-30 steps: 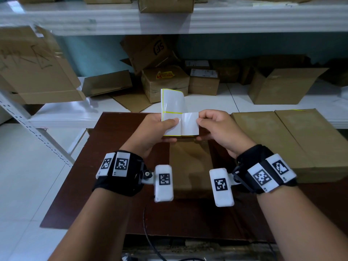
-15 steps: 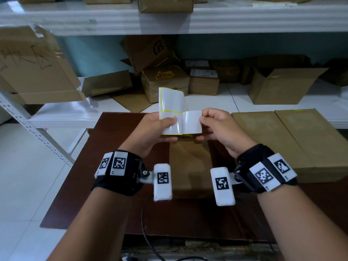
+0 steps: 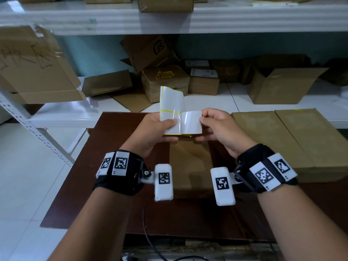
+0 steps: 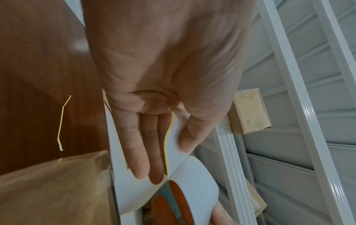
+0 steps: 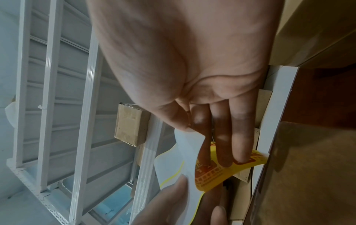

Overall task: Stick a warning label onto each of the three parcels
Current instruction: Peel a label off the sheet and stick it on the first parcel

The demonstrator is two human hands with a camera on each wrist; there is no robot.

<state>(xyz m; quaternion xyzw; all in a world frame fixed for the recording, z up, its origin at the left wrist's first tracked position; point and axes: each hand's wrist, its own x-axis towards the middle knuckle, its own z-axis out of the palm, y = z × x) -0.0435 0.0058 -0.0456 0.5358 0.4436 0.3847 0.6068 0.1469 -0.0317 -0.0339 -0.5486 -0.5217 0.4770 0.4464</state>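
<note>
My left hand [image 3: 166, 127] grips a strip of label backing [image 3: 172, 100], glossy white with yellow edges, held upright above the table. My right hand [image 3: 204, 126] pinches a warning label [image 3: 191, 122] at the strip's lower right. That label shows white toward me; in the right wrist view its far side [image 5: 212, 172] is yellow with red print, under my fingers [image 5: 221, 137]. In the left wrist view my thumb [image 4: 187, 137] presses the strip [image 4: 173, 152] against my fingers. One flat brown parcel [image 3: 190, 166] lies below the hands, and two more parcels [image 3: 263, 140] [image 3: 312, 140] lie side by side to the right.
The dark wooden table [image 3: 105, 166] stands against a white shelf [image 3: 62, 113] with several cardboard boxes [image 3: 165, 81]. A thin yellow offcut [image 4: 61, 121] lies on the table. An upper shelf [image 3: 169, 21] carries more boxes. A black cable [image 3: 150, 232] hangs at the table's near edge.
The label in my right hand has drawn a little further right from the strip. Both hands stay at about the same height.
</note>
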